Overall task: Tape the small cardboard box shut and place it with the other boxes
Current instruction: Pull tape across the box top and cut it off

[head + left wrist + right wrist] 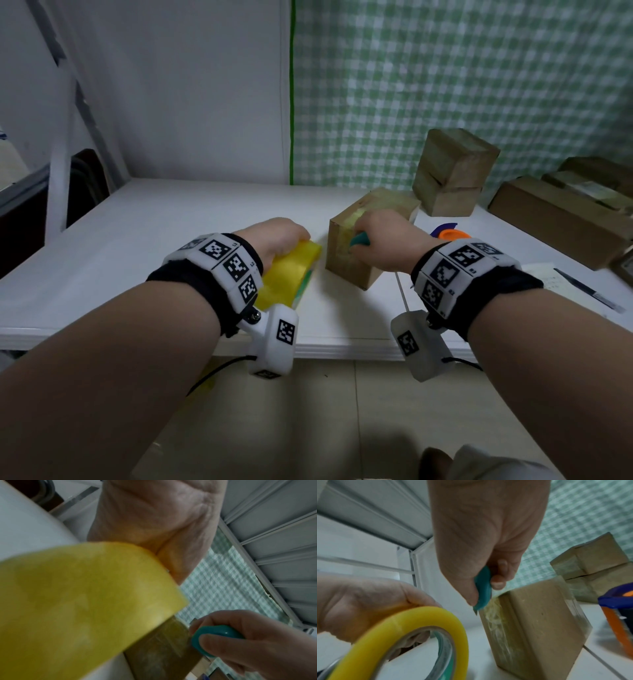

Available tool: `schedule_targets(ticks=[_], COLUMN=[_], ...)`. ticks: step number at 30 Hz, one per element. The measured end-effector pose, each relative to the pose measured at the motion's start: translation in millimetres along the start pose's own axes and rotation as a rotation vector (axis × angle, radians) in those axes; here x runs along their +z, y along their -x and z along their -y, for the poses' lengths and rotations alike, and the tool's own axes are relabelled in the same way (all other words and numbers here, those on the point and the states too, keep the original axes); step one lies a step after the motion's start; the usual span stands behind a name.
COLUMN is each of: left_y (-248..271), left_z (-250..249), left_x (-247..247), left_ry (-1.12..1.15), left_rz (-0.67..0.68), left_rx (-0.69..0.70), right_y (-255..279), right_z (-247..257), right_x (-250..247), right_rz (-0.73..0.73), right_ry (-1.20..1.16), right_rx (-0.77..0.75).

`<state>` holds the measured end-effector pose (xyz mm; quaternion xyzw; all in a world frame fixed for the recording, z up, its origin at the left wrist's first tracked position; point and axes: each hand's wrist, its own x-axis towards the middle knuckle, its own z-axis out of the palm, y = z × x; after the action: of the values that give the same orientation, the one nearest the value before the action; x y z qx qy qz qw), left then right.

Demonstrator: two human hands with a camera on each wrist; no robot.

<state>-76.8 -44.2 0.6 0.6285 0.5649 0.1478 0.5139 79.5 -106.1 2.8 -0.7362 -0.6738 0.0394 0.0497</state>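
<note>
The small cardboard box (pixel 356 246) stands on the white table (pixel 171 219), with yellowish tape along its top and near side (pixel 498 616). My left hand (pixel 277 236) grips a yellow tape roll (pixel 287 274) just left of the box; the roll (pixel 412 627) fills the lower left of the right wrist view. My right hand (pixel 380 236) grips a small teal cutter (pixel 359 240), its blade tip (pixel 475 613) at the box's top left edge. The left wrist view shows the roll (pixel 77 601), the cutter (pixel 211 638) and the box (pixel 163 649).
Two stacked brown boxes (pixel 452 178) stand behind the small box against a green checked curtain (pixel 445 85). Long flat boxes (pixel 561 219) lie at the right. An orange and blue tape dispenser (pixel 448 233) sits behind my right hand. A pen (pixel 589 291) lies on paper at the right.
</note>
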Motion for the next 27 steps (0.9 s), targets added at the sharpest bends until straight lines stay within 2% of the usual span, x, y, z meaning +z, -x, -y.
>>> schedule_targets(ticks=[2, 6, 11, 18, 20, 23, 27], left_y=[-4.4, -14.1, -24.9, -28.7, -32.1, -34.2, -36.9], left_z=[-0.8, 7.3, 23.3, 30.5, 32.7, 33.2, 37.5], left_x=[-4.0, -8.8, -3.9, 10.3, 12.8, 15.5, 15.0], left_ry=[-0.089, -0.415, -0.553, -0.780, -0.819, -0.880, -0.977], left_rz=[-0.090, -0.241, -0.298, -0.264, -0.259, -0.241, -0.217], left_rx=[0.092, 0.125, 0.163, 0.232, 0.241, 0.214, 0.128], right_y=[0.6, 1.6, 2.8, 12.6, 14.2, 17.0, 17.6], right_z=[-1.2, -7.0, -13.6, -23.0, -27.8, -34.3, -37.3], right_x=[-1.9, -1.7, 0.7, 7.5, 11.6, 20.4, 33.7], right_rz=[-0.083, -0.210, -0.268, -0.333, -0.302, -0.172, 0.085], right_ry=[-0.101, -0.249, -0.285, -0.346, -0.311, -0.254, -0.102], right_rx=[0.021, 0.070, 0.164, 0.295, 0.373, 0.457, 0.424])
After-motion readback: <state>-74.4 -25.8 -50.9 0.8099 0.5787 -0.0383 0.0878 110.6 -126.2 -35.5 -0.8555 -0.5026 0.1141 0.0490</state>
